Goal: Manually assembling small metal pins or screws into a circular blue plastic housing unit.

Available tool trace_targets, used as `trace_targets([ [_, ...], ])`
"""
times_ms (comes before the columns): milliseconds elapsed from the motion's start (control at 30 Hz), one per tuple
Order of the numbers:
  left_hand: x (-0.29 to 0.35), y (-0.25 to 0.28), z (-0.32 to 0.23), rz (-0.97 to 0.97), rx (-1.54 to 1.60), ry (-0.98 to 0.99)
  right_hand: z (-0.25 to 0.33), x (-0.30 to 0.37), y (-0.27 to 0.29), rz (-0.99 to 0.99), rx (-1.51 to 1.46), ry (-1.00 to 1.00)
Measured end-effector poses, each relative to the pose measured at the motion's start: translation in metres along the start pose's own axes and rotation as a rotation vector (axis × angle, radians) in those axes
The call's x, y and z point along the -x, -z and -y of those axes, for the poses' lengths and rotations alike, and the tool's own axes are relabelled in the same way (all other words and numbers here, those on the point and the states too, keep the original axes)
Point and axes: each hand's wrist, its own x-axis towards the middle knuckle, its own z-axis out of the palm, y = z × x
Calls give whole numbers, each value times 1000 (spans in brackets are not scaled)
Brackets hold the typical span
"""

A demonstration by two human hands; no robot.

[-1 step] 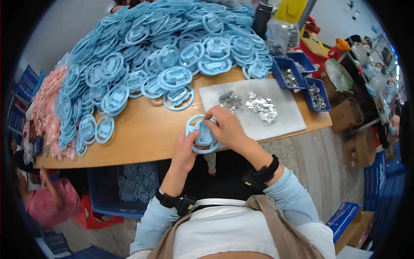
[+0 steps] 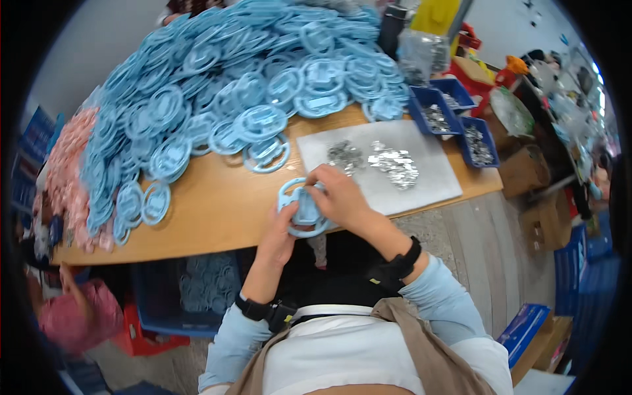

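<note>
My left hand [image 2: 279, 232] grips a light-blue plastic ring-shaped part [image 2: 305, 212] by its lower left side, just over the table's near edge. My right hand [image 2: 340, 197] is closed, thumb and fingertips pinched at the part's upper right; whatever they hold is too small to make out. Right beyond that hand, a white foam sheet [image 2: 431, 161] carries a duller heap of small metal pieces [image 2: 345, 157] and a shinier heap of small metal plates [image 2: 395, 166]. A great pile of the same blue parts [image 2: 217, 85] covers the far and left table.
Blue bins [image 2: 478, 141] of metal pieces stand at the table's right end, near a dark bottle [image 2: 393, 29]. Pink parts [image 2: 69, 174] lie far left. Below the table is a blue crate [image 2: 155, 296] of parts. Another person in pink [image 2: 82, 309] is at lower left; cardboard boxes [image 2: 526, 172] stand right.
The whole view has shifted slightly. My hands stay at the blue part, which looks a little more tilted; the right fingers remain pinched at it.
</note>
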Motion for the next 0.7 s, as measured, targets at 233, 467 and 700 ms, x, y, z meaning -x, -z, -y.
trace_targets([
  [233, -11, 34, 11, 19, -1, -23, -17, -3, -36, 1, 398, 136],
  [467, -13, 34, 16, -61, -30, 2, -6, 12, -20, -91, 445, 388],
  [700, -20, 52, 25, 11, -49, -30, -6, 22, -15, 19, 487, 410],
])
